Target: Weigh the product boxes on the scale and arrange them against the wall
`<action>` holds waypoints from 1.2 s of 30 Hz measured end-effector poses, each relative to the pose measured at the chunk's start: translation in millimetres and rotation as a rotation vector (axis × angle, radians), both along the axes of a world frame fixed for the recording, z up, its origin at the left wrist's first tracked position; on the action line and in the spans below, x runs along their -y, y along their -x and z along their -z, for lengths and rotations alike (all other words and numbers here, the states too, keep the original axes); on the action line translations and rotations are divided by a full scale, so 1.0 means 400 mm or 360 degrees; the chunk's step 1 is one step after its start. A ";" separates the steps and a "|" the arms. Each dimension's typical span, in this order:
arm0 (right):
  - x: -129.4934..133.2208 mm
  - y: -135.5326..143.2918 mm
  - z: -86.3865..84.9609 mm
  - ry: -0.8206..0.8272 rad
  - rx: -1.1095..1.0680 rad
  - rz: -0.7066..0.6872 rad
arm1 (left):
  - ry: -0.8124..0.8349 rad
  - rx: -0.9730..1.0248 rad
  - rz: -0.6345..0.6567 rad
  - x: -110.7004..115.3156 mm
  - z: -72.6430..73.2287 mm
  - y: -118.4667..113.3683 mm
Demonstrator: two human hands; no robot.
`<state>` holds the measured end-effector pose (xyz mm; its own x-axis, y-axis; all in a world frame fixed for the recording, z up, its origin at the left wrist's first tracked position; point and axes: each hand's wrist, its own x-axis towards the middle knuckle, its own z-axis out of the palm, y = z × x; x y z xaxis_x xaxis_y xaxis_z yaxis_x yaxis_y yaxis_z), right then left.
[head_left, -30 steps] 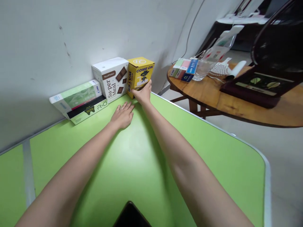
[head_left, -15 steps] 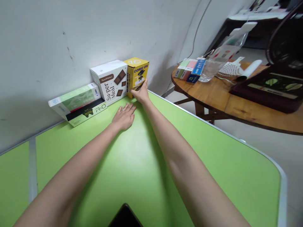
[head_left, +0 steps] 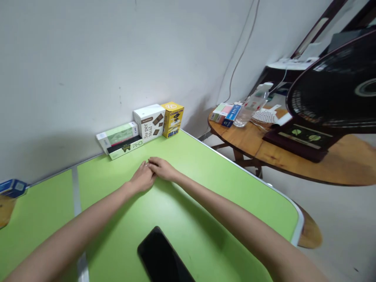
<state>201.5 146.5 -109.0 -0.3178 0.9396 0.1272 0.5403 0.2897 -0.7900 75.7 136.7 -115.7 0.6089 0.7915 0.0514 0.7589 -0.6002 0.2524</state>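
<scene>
My left hand (head_left: 143, 178) rests on the green tabletop (head_left: 229, 196), a ring on one finger. My right hand (head_left: 163, 169) lies across its fingertips, fingers stretched out, with no object in it. Some left fingers are covered, but the hand looks flat and holds nothing. Beyond the hands, against the wall, stand a yellow box (head_left: 174, 121), a white Super Meal box (head_left: 149, 121) and a long low green-and-white box (head_left: 123, 139), side by side. A black phone (head_left: 164, 256) lies on the tabletop nearer to me.
At the far left edge is a blue box (head_left: 14, 188), with a brown item (head_left: 6, 209) before it. On the right, a wooden table (head_left: 255, 143) bears small cartons (head_left: 225, 113), a plastic bottle (head_left: 249, 109), a white perforated item (head_left: 264, 115) and a dark fan (head_left: 331, 86).
My right hand has let go of the yellow box and come back onto my left hand. The view has shifted, showing more of the phone and the blue box at left.
</scene>
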 end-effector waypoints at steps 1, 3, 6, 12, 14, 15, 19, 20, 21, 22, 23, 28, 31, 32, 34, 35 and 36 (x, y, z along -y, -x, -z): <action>0.044 0.020 -0.022 -0.0004 0.0015 -0.0108 | 0.0001 0.0013 0.0015 0.039 -0.014 0.041; 0.125 0.063 -0.070 -0.0012 0.0031 -0.0298 | 0.0003 0.0051 0.0021 0.122 -0.048 0.127; 0.235 0.143 -0.138 0.0012 0.0055 -0.0580 | -0.0010 0.0123 -0.0010 0.259 -0.112 0.252; 0.418 0.342 -0.214 0.0115 0.0223 -0.1077 | -0.0062 0.0199 -0.0256 0.514 -0.228 0.478; 0.468 0.413 -0.229 0.0076 0.0248 -0.1189 | -0.0061 0.0222 -0.0356 0.583 -0.254 0.545; 0.488 0.449 -0.235 0.0058 0.0258 -0.1230 | -0.0055 0.0247 -0.0399 0.614 -0.263 0.576; 0.522 0.594 -0.237 0.0061 0.0280 -0.1370 | 0.0034 0.0451 -0.0571 0.690 -0.252 0.701; 0.517 0.632 -0.228 0.0094 0.0267 -0.1385 | 0.0077 0.0554 -0.0634 0.695 -0.235 0.735; 0.507 0.672 -0.215 0.0151 0.0243 -0.1379 | 0.0121 0.0715 -0.0751 0.693 -0.212 0.770; 0.493 0.712 -0.198 0.0234 0.0201 -0.1343 | 0.0158 0.0914 -0.0920 0.685 -0.184 0.807; 0.474 0.752 -0.178 0.0352 0.0124 -0.1252 | 0.0182 0.1123 -0.1123 0.671 -0.152 0.845; 0.352 0.930 -0.082 0.0780 -0.0247 -0.0567 | 0.0101 0.1688 -0.1906 0.557 -0.005 1.016; 0.297 1.005 -0.044 0.0785 -0.0310 -0.0439 | 0.0004 0.1813 -0.2039 0.500 0.038 1.068; 0.286 1.025 -0.033 0.0788 -0.0355 -0.0407 | -0.0021 0.1836 -0.2046 0.485 0.045 1.075; 0.274 1.055 -0.013 0.0794 -0.0464 -0.0380 | -0.0060 0.1854 -0.2053 0.462 0.050 1.075; 0.272 1.066 -0.004 0.0800 -0.0524 -0.0385 | -0.0074 0.1853 -0.2061 0.453 0.050 1.071; 0.273 1.074 0.004 0.0806 -0.0583 -0.0397 | -0.0085 0.1847 -0.2073 0.447 0.049 1.065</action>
